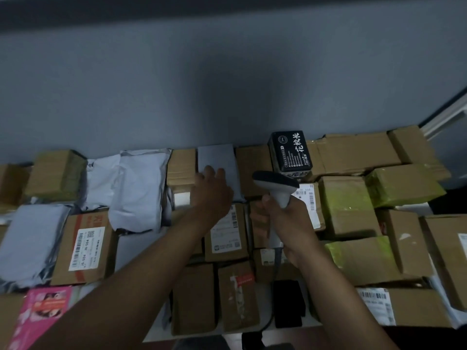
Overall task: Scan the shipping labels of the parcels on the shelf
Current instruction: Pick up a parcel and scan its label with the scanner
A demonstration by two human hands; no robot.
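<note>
The right hand (279, 218) grips the scanner (278, 188) by its handle, fingers curled round it, its dark head just below the black box (290, 152). Left of the black box lies a grey mailer (217, 160) against the wall — the left hand (213, 190) rests on its near end, fingers fairly straight, gripping nothing. Parcels crowd the shelf (310, 322) all round the black box: a labelled carton (226, 233) below and to its left, between the forearms, and a yellow-taped one (346, 203) to its lower right.
</note>
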